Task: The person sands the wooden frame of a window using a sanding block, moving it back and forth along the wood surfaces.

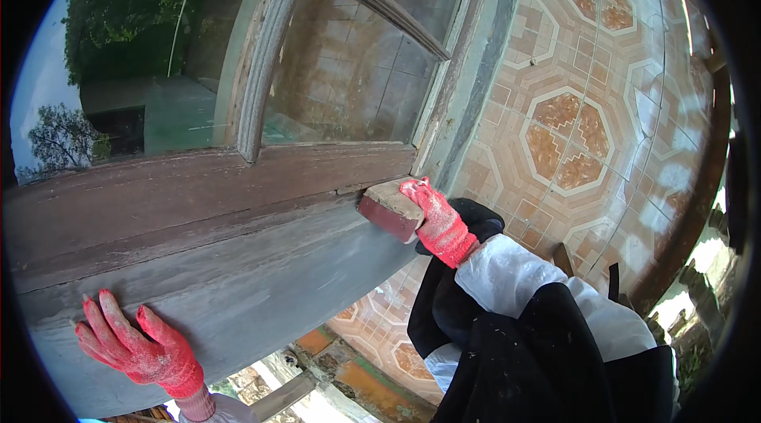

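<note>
My right hand (434,221), in a red knit glove dusted pale, grips a block (384,205) with a dusty tan top and dark red side. The block rests against the wooden door or window frame near its corner, where the brown rail (214,181) meets the grey lower panel (261,280). My left hand (139,344), in a matching dusty red glove, lies with fingers spread on the grey panel at the lower left. Weathered glazing bars (269,58) hold glass panes (349,66) above the brown rail.
A patterned tile floor (571,137) runs down the right, beside the grey frame edge (479,90). A dark curved rail or edge (690,248) borders the floor at far right. My legs in dark clothing show at the lower right. Below the panel is a worn ledge (365,379).
</note>
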Tool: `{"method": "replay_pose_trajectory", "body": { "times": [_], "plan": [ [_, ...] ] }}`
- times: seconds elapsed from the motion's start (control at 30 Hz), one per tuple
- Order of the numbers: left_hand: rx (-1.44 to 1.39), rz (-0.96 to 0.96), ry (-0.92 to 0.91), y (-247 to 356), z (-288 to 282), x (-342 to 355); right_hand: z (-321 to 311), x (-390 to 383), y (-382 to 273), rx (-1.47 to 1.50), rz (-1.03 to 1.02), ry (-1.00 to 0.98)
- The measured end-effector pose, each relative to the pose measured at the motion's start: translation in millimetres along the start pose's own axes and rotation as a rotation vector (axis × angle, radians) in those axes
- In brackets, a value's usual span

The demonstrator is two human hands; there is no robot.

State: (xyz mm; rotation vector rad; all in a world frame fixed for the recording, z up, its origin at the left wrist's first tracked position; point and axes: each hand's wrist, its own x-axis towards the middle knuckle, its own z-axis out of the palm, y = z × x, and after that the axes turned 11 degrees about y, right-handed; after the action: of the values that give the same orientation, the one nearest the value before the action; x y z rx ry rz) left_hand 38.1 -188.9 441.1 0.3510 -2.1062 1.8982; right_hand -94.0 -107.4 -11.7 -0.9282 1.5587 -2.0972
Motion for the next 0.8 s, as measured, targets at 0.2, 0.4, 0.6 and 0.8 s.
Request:
{"method": "replay_pose_trajectory", "body": {
  "times": [0.2,0.4,0.6,0.8],
  "plan": [
    [0.045,0.015,-0.052,-4.1,-0.3,-5.0,-15.6,-0.6,-15.7,-0.253,0.08,-0.061],
    [0.046,0.026,-0.024,-5.6,1.7,-4.8,-34.5,-19.6,57.9,-0.157,0.533,-0.06],
    [0.05,0.048,-0.038,-9.0,1.2,-7.3,-40.7,-10.1,7.5,-0.132,0.005,-0.198],
    [0.057,0.041,-0.036,-8.2,1.4,-4.3,-27.0,2.5,-49.9,0.099,-0.154,-0.207]
  ]
}}
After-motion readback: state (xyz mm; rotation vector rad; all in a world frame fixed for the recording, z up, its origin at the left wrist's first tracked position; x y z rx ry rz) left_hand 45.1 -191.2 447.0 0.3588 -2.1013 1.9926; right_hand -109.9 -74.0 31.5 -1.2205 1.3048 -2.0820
